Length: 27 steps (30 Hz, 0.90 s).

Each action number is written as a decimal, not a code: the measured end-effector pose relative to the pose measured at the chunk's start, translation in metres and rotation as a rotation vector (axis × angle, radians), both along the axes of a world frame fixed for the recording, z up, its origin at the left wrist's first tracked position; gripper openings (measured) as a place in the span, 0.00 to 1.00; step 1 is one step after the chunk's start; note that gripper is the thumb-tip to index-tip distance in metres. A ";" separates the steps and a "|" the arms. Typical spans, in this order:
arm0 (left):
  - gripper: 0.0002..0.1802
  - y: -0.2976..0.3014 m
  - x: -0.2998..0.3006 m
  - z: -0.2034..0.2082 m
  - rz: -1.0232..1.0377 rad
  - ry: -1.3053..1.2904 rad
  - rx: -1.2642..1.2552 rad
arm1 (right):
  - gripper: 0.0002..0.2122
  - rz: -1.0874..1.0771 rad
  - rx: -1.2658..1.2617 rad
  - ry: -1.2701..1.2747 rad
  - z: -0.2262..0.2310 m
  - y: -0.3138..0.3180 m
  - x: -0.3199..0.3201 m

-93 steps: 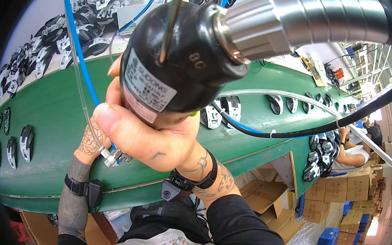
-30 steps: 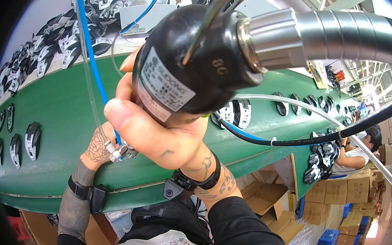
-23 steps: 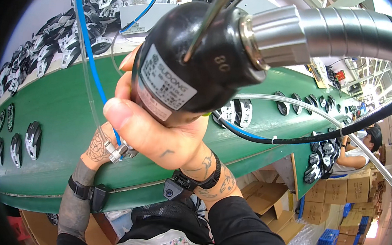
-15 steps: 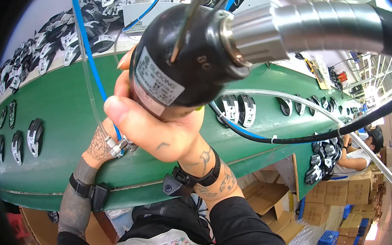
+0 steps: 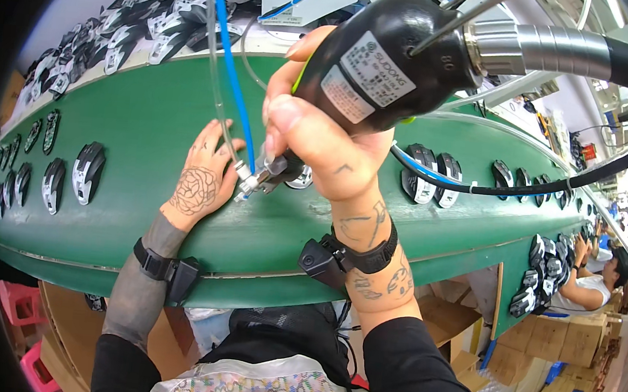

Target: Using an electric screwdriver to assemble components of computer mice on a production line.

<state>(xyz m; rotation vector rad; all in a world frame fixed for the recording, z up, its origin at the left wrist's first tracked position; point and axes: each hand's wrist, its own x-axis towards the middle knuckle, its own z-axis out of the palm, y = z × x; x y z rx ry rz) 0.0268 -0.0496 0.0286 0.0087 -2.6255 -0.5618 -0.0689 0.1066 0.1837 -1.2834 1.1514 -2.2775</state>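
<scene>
My right hand [image 5: 337,153] is wrapped round a black powered screwdriver [image 5: 420,36] that hangs from a ribbed metal hose [image 5: 562,50]. Below this fist sticks out the tool's metal nose fitting [image 5: 259,179], where a blue air hose [image 5: 236,98] and a clear tube join. Palm down, my left hand [image 5: 203,174] rests on or just above the green conveyor belt [image 5: 129,227], fingers stretched out and holding nothing. Part of a curved black-and-silver plastic shell [image 5: 301,179] shows on the belt, mostly hidden behind the tool nose and my right hand.
More plastic shells [image 5: 88,172] line the belt to the left, with a pair [image 5: 420,174] to the right. A heap of shells [image 5: 134,24] lies beyond the belt. At far right a co-worker [image 5: 596,284] sits by piled shells [image 5: 541,271]; cardboard boxes [image 5: 569,338] stand behind.
The screwdriver and my right hand have shifted right and slightly up. My left hand, largely hidden behind them before, now shows with fingers extended over the belt.
</scene>
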 end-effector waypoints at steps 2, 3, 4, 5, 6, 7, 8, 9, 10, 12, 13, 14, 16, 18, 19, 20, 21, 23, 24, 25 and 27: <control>0.22 -0.001 -0.001 0.000 0.046 -0.044 0.034 | 0.16 -0.024 -0.001 0.003 -0.001 0.000 -0.001; 0.22 -0.002 0.000 0.001 0.045 -0.093 0.084 | 0.16 -0.053 -0.001 0.009 -0.001 0.000 -0.001; 0.22 -0.003 0.000 0.002 0.043 -0.142 0.134 | 0.16 -0.053 -0.002 0.009 -0.001 0.000 -0.002; 0.23 -0.004 0.000 0.004 0.027 -0.153 0.106 | 0.16 -0.071 -0.011 0.031 -0.002 0.000 -0.004; 0.23 -0.004 -0.001 0.004 0.022 -0.150 0.105 | 0.16 -0.089 -0.019 0.053 -0.002 0.001 -0.005; 0.22 -0.004 0.000 0.003 0.016 -0.134 0.087 | 0.16 -0.095 -0.019 0.056 -0.002 0.002 -0.006; 0.22 -0.004 0.000 0.005 0.014 -0.114 0.067 | 0.16 -0.103 -0.023 0.062 0.000 0.002 -0.006; 0.22 -0.004 -0.001 0.006 0.011 -0.108 0.066 | 0.16 -0.112 -0.027 0.068 0.003 0.003 -0.005; 0.22 -0.003 -0.001 0.008 0.009 -0.095 0.071 | 0.16 -0.115 -0.028 0.074 0.006 0.004 -0.005; 0.21 -0.003 -0.002 0.007 0.003 -0.085 0.074 | 0.16 -0.106 -0.022 0.052 0.007 0.006 -0.005; 0.22 -0.003 -0.003 0.005 0.005 -0.095 0.078 | 0.16 -0.110 -0.023 0.055 0.007 0.005 -0.006; 0.22 -0.004 -0.003 0.004 0.008 -0.107 0.081 | 0.16 -0.107 -0.021 0.054 0.005 0.005 -0.006; 0.23 -0.005 0.000 0.005 0.005 -0.130 0.064 | 0.16 -0.107 -0.022 0.056 0.004 0.003 -0.005; 0.24 -0.003 -0.001 0.006 -0.010 -0.146 0.058 | 0.16 -0.103 0.005 0.010 0.003 0.005 -0.004; 0.25 -0.001 -0.002 0.007 -0.014 -0.168 0.080 | 0.17 -0.087 -0.006 -0.012 0.005 0.005 -0.002; 0.25 -0.001 -0.001 0.008 -0.012 -0.195 0.099 | 0.17 -0.089 -0.005 -0.010 0.006 0.006 -0.001; 0.25 -0.002 -0.001 0.006 -0.015 -0.193 0.100 | 0.17 -0.073 -0.009 -0.010 0.006 0.006 -0.001; 0.27 -0.003 0.000 0.001 -0.022 -0.217 0.061 | 0.17 -0.054 -0.009 0.006 0.007 0.007 0.000; 0.27 -0.005 0.000 0.000 -0.021 -0.218 0.060 | 0.17 -0.053 -0.010 0.005 0.007 0.007 0.000; 0.27 -0.006 0.001 -0.001 -0.026 -0.226 0.056 | 0.17 -0.043 -0.006 -0.005 0.008 0.006 0.002; 0.28 -0.007 0.001 0.000 -0.030 -0.233 0.052 | 0.18 -0.032 -0.003 -0.014 0.009 0.005 0.003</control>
